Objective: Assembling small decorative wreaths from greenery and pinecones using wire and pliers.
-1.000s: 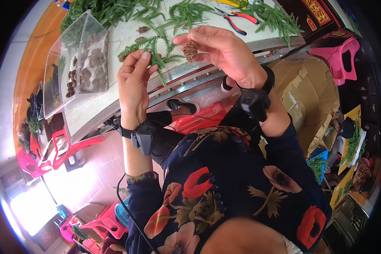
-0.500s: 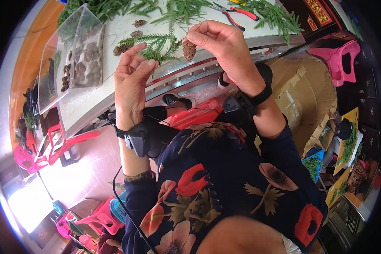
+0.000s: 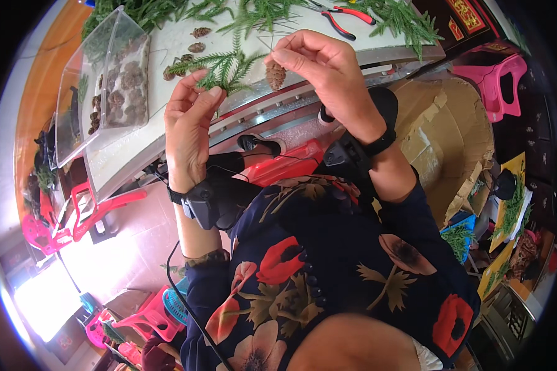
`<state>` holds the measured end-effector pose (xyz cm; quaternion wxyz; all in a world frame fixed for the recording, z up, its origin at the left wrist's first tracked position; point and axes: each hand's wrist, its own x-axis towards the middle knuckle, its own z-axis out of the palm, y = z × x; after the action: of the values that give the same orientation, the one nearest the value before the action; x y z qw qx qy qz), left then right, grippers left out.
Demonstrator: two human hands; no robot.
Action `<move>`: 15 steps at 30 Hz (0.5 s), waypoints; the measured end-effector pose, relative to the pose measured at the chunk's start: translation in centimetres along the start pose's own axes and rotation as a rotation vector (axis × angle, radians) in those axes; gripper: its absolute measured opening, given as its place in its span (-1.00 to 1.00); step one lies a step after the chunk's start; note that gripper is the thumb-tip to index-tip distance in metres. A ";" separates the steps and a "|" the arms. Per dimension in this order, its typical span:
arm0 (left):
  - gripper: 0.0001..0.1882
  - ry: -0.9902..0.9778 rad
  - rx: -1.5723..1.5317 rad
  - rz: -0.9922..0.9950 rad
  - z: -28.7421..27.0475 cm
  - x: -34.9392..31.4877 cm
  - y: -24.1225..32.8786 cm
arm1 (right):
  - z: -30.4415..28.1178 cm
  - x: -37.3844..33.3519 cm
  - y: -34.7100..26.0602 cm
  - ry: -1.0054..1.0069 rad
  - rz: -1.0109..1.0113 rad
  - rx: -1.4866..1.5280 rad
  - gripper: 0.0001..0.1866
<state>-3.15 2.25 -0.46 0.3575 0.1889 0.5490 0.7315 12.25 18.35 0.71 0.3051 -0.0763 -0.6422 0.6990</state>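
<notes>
My left hand [image 3: 190, 117] pinches a green artificial pine sprig [image 3: 230, 69] between thumb and fingers, its needled branches fanning up and to the right. Just right of it, my right hand [image 3: 328, 71] holds a small brown pine cone [image 3: 275, 76], which hangs below the thumb and forefinger. A thin wire seems to run at the cone's top, though the fingers partly hide it. Sprig and cone are close together above the near edge of the white table [image 3: 127, 145]; whether they touch I cannot tell.
Loose pine cones [image 3: 197, 47] lie beyond my left hand. A clear plastic box [image 3: 108, 93] with several cones stands at the left. Red-handled pliers [image 3: 346, 18] and green sprigs [image 3: 408, 28] lie at the back. A cardboard box [image 3: 445, 136] is at the right, beside a pink stool [image 3: 501, 86].
The sprig has turned a little more upright, and my left hand has shifted slightly left and down. My right hand still holds the cone, almost in the same place.
</notes>
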 end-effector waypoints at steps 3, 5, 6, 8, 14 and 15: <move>-0.71 0.009 -0.039 -0.019 -0.2 -0.2 0.1 | 0.8 0.0 -0.3 -0.012 -0.202 -0.271 -0.90; -0.72 0.013 -0.058 -0.030 -0.2 -0.2 0.1 | 1.3 0.1 -0.2 -0.018 -0.301 -0.408 -0.92; -0.74 -0.019 -0.076 -0.028 -0.2 -0.2 0.1 | 1.5 0.3 0.0 -0.044 -0.383 -0.468 -0.94; -0.77 -0.081 -0.111 -0.022 -0.3 -0.2 -0.1 | 1.8 0.4 0.4 -0.100 -0.550 -0.586 -0.94; -0.80 -0.114 -0.246 -0.090 -1.0 0.3 -0.4 | 2.1 -0.9 1.2 -0.141 -0.527 -0.676 -0.95; -0.80 -0.127 -0.283 -0.111 -1.3 0.3 -0.4 | 2.2 -1.0 1.3 -0.128 -0.523 -0.678 -0.95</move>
<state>-4.07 1.68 -1.30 0.4547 0.1520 0.4264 0.7670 11.55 16.01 -0.43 0.3891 0.0366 -0.8509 0.3511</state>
